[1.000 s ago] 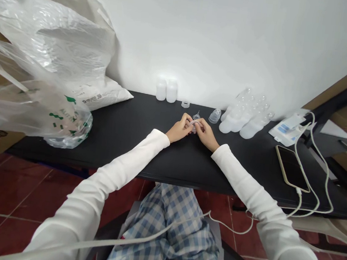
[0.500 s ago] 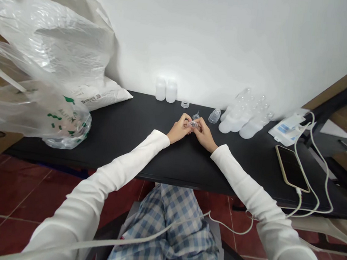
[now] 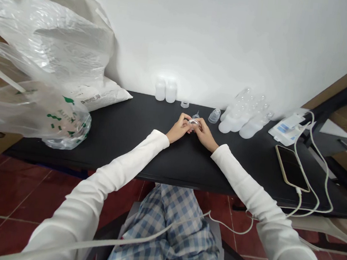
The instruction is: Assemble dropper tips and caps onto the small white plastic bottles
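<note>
Currently, left hand (image 3: 177, 131) and right hand (image 3: 205, 135) together pinch a clear piece (image 3: 193, 123) over the table (image 3: 123, 132), table contact unclear; teat (image 3: 196, 115) just beyond, cap (image 3: 214, 116) to the right, near bottles (image 3: 226, 125).

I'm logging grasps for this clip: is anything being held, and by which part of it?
The left hand and right hand hold a small clear round piece by its opposite edges, in their fingers.
</note>
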`<state>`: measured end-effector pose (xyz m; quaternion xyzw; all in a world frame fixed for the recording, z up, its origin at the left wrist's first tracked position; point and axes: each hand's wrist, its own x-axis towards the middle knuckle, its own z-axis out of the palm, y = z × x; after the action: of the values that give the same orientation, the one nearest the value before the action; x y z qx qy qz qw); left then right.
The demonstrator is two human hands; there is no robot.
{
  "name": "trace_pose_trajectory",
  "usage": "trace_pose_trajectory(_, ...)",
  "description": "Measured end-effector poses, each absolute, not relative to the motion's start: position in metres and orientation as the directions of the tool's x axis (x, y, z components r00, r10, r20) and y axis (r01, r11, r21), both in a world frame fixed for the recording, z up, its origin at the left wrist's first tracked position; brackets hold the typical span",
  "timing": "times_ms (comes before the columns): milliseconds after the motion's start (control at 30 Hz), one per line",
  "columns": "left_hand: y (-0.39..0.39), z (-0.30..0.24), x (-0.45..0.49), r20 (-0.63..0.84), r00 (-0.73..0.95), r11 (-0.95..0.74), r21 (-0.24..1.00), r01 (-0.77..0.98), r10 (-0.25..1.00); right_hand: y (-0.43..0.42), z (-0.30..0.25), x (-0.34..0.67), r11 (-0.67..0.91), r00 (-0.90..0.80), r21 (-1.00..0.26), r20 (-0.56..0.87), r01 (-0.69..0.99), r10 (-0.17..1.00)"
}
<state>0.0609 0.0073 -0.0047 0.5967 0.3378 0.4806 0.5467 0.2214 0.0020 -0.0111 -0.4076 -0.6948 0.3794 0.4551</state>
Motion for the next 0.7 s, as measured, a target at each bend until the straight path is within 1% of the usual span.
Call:
trace_pose_trajectory(100, 0.009, -0.007, 0.060, 0.224, 0.320, -0.189, 0.972, -0.137, 0.921, 0.002, -0.010, 0.223, 0.392, -0.275, -0.889, 0.327, 0.235, 0.904)
trace_pose_trajectory(167, 0.007, -0.007, 0.060, 0.238, 0.308, -0.214, 0.971, -0.109, 0.921, 0.000, -0.009, 0.222, 0.409, -0.272, -0.873, 0.338, 0.268, 0.901)
trace_pose_trajectory(300, 0.001, -0.005, 0.059, 0.270, 0.253, -0.294, 0.954, 0.059, 0.929, -0.006, -0.006, 0.218, 0.432, -0.239, -0.830, 0.367, 0.352, 0.899)
trace_pose_trajectory(400, -0.002, -0.001, 0.058, 0.287, 0.219, -0.319, 0.940, 0.124, 0.932, -0.008, -0.006, 0.215, 0.421, -0.215, -0.845, 0.367, 0.330, 0.905)
trace_pose_trajectory(467, -0.003, 0.001, 0.058, 0.272, 0.230, -0.303, 0.947, 0.108, 0.934, -0.008, -0.006, 0.215, 0.393, -0.206, -0.872, 0.344, 0.293, 0.916)
trace_pose_trajectory(567, 0.000, 0.001, 0.058, 0.218, 0.287, -0.237, 0.971, 0.032, 0.933, -0.007, -0.005, 0.216, 0.349, -0.203, -0.901, 0.303, 0.259, 0.931)
trace_pose_trajectory(633, 0.003, -0.001, 0.058, 0.198, 0.315, -0.196, 0.980, -0.039, 0.928, -0.007, -0.004, 0.219, 0.352, -0.217, -0.900, 0.302, 0.256, 0.928)
trace_pose_trajectory(700, 0.006, -0.004, 0.058, 0.208, 0.325, -0.189, 0.978, -0.088, 0.922, -0.006, -0.003, 0.221, 0.377, -0.248, -0.883, 0.313, 0.280, 0.917)
